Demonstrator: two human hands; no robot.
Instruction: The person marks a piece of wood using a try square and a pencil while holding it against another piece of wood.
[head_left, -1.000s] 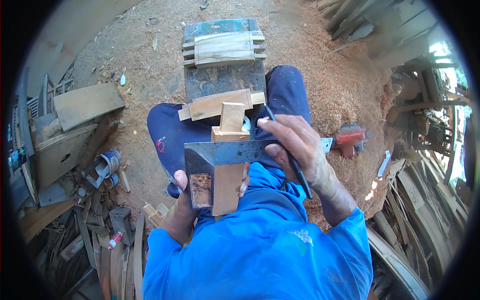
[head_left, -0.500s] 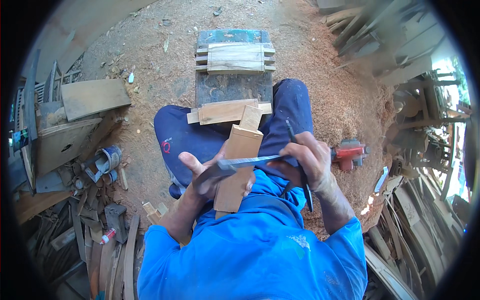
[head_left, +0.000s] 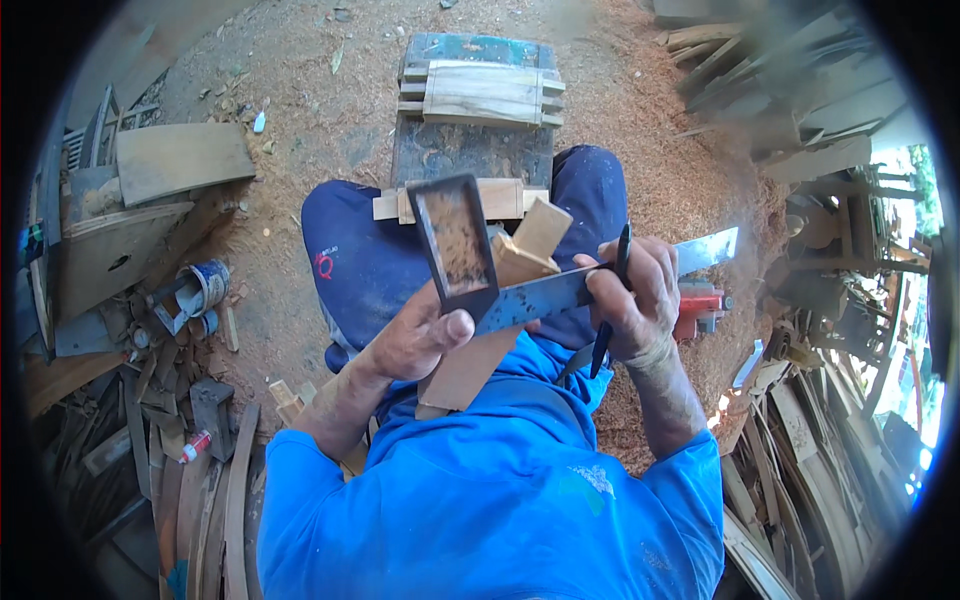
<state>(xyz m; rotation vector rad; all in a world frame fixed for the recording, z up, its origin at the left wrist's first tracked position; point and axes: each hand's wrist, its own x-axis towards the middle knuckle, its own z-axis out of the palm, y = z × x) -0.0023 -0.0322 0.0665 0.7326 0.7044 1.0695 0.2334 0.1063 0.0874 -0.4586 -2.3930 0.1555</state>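
Observation:
A tenoned wooden block [head_left: 467, 372] leans in my lap, a pale tenon [head_left: 543, 230] jutting from its far end. My left hand [head_left: 420, 335] is closed around the block, its thumb against the handle of a try square [head_left: 540, 300]. The square's metal blade crosses over the block, and its dark, frame-like handle stands up at the left. My right hand [head_left: 635, 295] pinches the blade toward its right end and also holds a slim black pen [head_left: 602, 350] upright between the fingers. Most fingers of my left hand are hidden beneath the block.
Ahead is a low worn bench [head_left: 470, 155] bearing stacked tenoned pieces [head_left: 490, 92] and another piece [head_left: 500, 197] at its near end. A red power tool [head_left: 700, 308] lies in sawdust beside my right knee. Scrap wood, a bucket [head_left: 205, 290] and boards line both sides.
The square has turned, so its handle now stands up and its blade lies flatter across the block. My right hand has shifted slightly right, and the block leans farther right.

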